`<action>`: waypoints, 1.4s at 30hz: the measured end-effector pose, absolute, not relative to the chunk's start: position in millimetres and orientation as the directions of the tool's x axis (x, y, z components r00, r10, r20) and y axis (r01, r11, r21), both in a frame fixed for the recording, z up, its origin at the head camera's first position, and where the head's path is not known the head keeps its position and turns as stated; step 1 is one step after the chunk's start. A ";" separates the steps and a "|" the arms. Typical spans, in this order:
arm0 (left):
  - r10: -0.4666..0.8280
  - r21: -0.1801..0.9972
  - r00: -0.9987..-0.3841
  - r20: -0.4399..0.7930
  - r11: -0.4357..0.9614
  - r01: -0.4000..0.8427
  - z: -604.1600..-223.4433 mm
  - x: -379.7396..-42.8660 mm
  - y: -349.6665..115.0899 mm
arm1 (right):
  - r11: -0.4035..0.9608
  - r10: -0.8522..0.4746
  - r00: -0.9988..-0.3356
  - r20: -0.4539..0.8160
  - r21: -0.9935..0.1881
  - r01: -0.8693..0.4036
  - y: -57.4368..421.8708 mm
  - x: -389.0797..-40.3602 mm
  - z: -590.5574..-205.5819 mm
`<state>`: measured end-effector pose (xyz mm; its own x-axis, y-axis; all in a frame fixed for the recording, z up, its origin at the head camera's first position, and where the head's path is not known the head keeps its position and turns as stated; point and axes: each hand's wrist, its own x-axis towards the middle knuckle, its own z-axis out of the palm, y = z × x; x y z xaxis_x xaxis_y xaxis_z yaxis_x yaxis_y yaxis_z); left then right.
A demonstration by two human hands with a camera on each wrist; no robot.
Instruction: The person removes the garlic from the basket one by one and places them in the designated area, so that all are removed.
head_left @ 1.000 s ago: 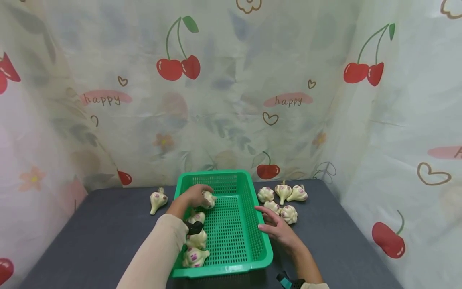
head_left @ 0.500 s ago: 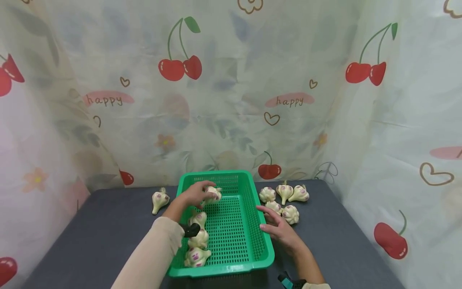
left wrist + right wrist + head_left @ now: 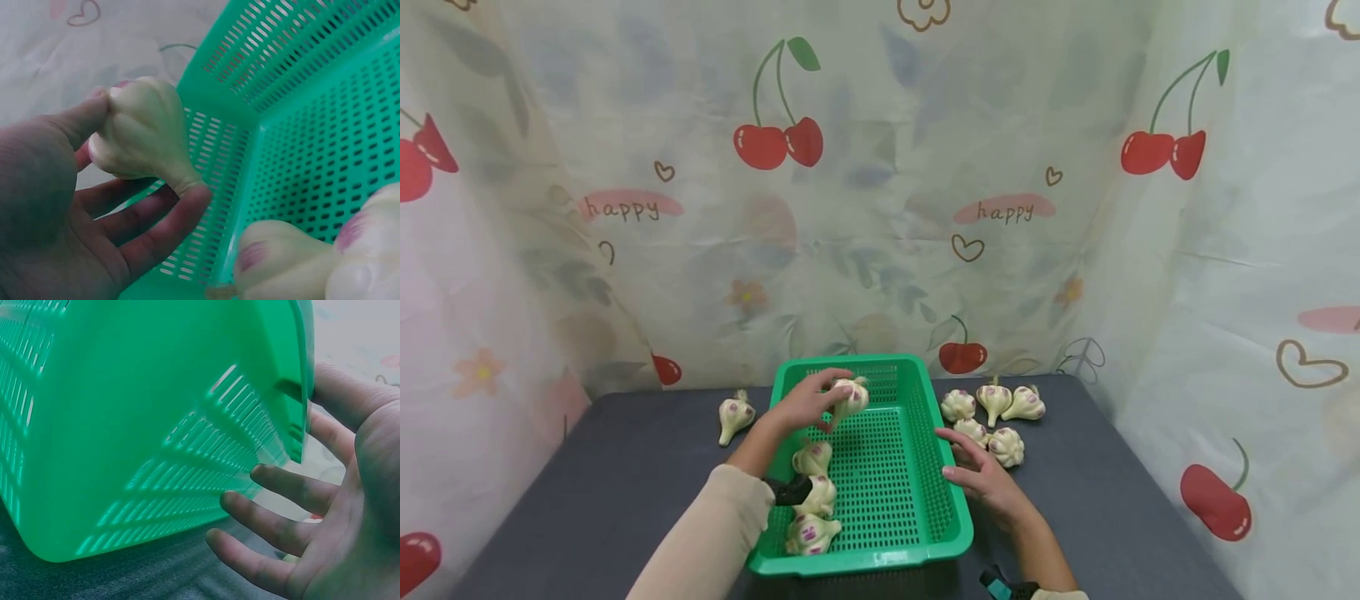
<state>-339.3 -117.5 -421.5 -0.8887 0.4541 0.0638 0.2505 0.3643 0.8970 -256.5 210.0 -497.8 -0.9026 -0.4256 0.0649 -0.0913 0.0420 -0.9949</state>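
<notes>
We are reading the word "happy" twice in brown lowercase letters on the cherry-print backdrop (image 3: pixel 857 279): it is standing once on the left-hand pink patch (image 3: pixel 632 204) and once on the middle pink patch (image 3: pixel 1004 210). Farther right, the frame edge is cutting off the lettering on another pink patch (image 3: pixel 1330 319), leaving it unreadable.

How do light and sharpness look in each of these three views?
Head: fairly even light, the green basket clearly defined; left wrist: dimmer, shade over the left hand, the held garlic bulb paler, edges slightly soft; right wrist: backdrop washed out at upper right, the right hand darkened at the palm.
</notes>
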 end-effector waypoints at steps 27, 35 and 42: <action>-0.005 0.872 -0.894 0.448 0.222 0.436 -401.3 -309.8 -163.5 | -0.006 -0.450 -0.890 0.073 -0.997 -0.079 208.2 -254.7 -496.5; -0.186 0.900 -0.881 0.435 0.083 0.427 -407.3 -305.9 -190.3 | -0.009 -0.457 -0.886 0.075 -0.997 -0.080 209.1 -255.7 -497.5; -0.282 0.934 -0.891 0.354 0.068 0.350 -418.2 -308.1 -218.3 | -0.012 -0.452 -0.889 0.075 -0.997 -0.078 209.2 -255.1 -497.2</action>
